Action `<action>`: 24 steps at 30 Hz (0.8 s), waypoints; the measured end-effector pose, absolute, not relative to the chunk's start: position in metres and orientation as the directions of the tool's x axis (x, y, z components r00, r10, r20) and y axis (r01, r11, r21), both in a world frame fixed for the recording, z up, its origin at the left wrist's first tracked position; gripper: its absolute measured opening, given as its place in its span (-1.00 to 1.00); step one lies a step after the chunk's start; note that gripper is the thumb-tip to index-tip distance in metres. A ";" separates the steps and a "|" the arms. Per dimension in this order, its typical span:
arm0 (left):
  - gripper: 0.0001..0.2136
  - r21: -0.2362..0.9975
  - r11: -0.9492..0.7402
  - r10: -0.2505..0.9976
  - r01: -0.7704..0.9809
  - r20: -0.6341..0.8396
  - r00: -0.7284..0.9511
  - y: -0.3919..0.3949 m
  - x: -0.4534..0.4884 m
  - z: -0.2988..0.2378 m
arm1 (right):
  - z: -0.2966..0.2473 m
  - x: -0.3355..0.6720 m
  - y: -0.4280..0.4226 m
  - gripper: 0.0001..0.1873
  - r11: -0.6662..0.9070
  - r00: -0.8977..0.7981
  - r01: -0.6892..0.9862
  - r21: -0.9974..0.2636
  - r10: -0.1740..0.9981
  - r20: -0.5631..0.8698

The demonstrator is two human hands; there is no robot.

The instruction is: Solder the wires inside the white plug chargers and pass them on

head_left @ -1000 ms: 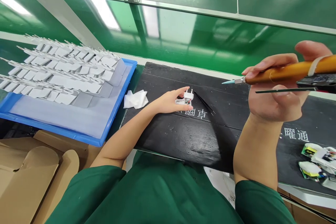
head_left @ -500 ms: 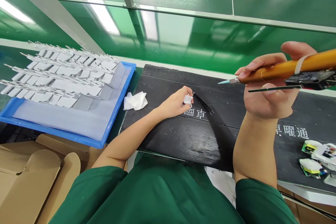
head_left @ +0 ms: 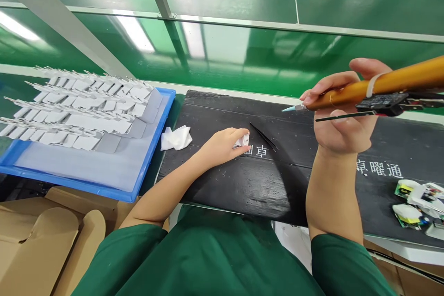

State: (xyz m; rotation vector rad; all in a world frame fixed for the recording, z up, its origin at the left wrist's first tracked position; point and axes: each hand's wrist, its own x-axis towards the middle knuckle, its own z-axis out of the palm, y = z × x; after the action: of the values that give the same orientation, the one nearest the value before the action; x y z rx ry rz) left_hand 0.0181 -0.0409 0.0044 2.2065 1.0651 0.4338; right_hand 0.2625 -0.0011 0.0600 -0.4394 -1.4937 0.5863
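Note:
My left hand (head_left: 229,144) rests low over the black mat (head_left: 243,185), thumb and fingers closed round a small white plastic part (head_left: 243,139), mostly hidden by the fingers. Just right of it lies a pair of black tweezers (head_left: 264,137), untouched. Raised above the mat at the right, my right hand (head_left: 342,115) is wrapped round an orange pen-shaped tool (head_left: 350,94) with a pale blue pointed tip. A black switch with a thin lever (head_left: 381,104) sits along its underside. The tip points left, apart from the white part.
Left of the mat, a blue tray (head_left: 138,180) carries rows of white plastic pieces with metal pins (head_left: 86,106). A crumpled white cloth (head_left: 176,138) lies at the mat's left edge. Circuit boards with white parts (head_left: 416,203) lie at the right. Cardboard (head_left: 38,240) stands below the tray.
The white part has turned in my left hand, which now sits slightly lower and left in view, apart from the tweezers. My right hand with the tool has shifted slightly left.

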 end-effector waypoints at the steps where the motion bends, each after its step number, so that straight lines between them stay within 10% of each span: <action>1: -0.70 0.667 -0.465 0.801 0.582 0.036 0.598 -0.042 0.019 0.002 | 0.060 0.262 -0.002 -0.44 0.794 -0.027 -0.088 -0.602 0.602 0.798; 13: -0.75 0.728 -0.340 0.862 0.595 -0.011 0.506 -0.042 0.029 -0.007 | 0.060 0.265 -0.003 -0.42 0.818 -0.067 -0.051 -0.573 0.570 0.819; 21: -0.53 0.450 -0.465 0.854 0.762 0.001 0.520 -0.047 0.036 -0.014 | 0.057 0.268 -0.001 -0.41 0.815 -0.055 -0.045 -0.577 0.575 0.816; 24: -0.56 0.565 -0.360 0.886 0.742 -0.042 0.462 -0.046 0.036 -0.012 | 0.060 0.267 -0.005 -0.43 0.804 -0.061 -0.061 -0.592 0.589 0.806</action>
State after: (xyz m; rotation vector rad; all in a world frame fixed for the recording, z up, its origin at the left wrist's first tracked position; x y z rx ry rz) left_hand 0.0359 -0.0459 -0.0125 2.1992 1.3530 0.3679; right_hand 0.2674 -0.0050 0.0600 -0.4363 -1.5520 0.5589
